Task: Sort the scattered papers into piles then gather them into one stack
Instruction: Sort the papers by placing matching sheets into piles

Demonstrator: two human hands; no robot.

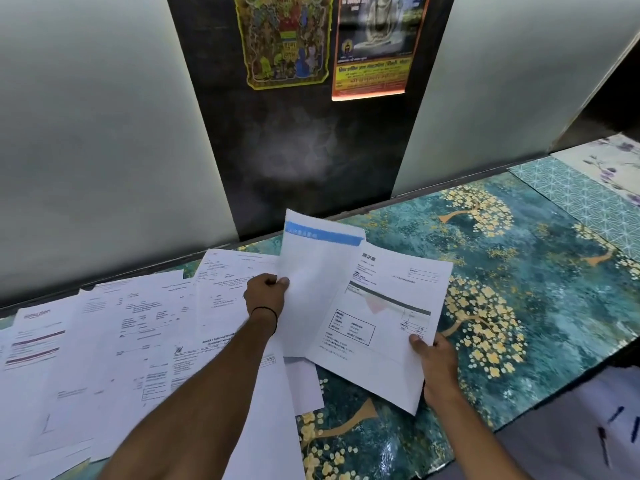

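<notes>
My left hand [265, 292] pinches the left edge of a white sheet with a blue header band [313, 271], lifted above the table. My right hand [437, 367] grips the lower right corner of a printed form sheet [384, 323], thumb on top; this sheet lies partly under the blue-banded one. Several scattered printed papers [114, 348] overlap on the left half of the table, beneath my left forearm. One more plain white sheet [304, 382] pokes out below the held ones.
The table has a teal cover with gold tree patterns [519, 278]. Other patterned sheets [588, 188] lie at the far right. A wall with frosted panels and two posters [329, 46] rises right behind the table. A white item with pens [613, 431] sits at the lower right.
</notes>
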